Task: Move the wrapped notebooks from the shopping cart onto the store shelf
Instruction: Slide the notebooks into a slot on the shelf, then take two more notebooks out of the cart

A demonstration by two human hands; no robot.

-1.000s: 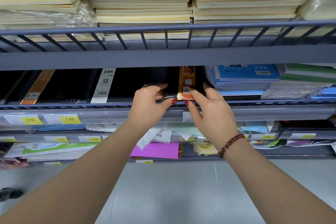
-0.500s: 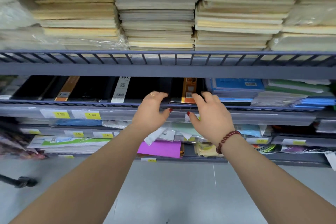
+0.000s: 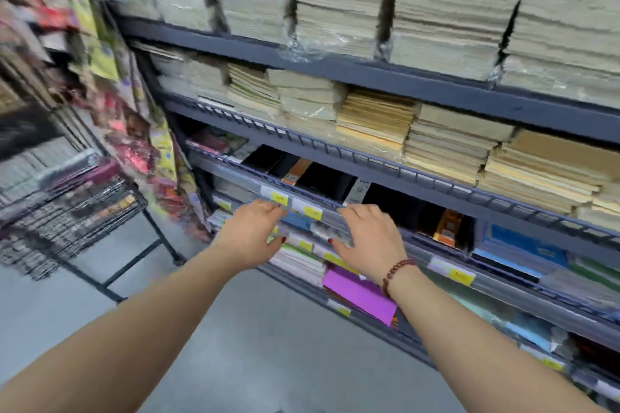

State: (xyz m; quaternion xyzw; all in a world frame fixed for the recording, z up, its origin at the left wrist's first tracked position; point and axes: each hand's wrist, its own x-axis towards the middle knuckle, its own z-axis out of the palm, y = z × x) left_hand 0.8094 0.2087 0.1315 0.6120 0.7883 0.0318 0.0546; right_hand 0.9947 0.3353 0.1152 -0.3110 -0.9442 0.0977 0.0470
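Observation:
Black wrapped notebooks (image 3: 322,179) with orange and white bands lie in a row on the grey store shelf (image 3: 436,184), behind its wire rail. One with an orange band (image 3: 448,228) lies at the right end of the row. My left hand (image 3: 250,238) and my right hand (image 3: 367,241) hover in front of the shelf's price rail, fingers spread, holding nothing. The black wire shopping cart (image 3: 70,218) stands at the left, blurred, with dark wrapped items inside.
Stacks of cream and tan notebooks (image 3: 453,141) fill the upper shelves. Blue and green books (image 3: 530,245) lie right of the black ones. A purple pack (image 3: 359,295) sits on a lower shelf. Colourful hanging goods (image 3: 134,131) are left of the shelf. Grey floor lies below.
My hands have let go of the orange-banded notebook and pulled back from the shelf. My view has swung left, bringing the cart into sight.

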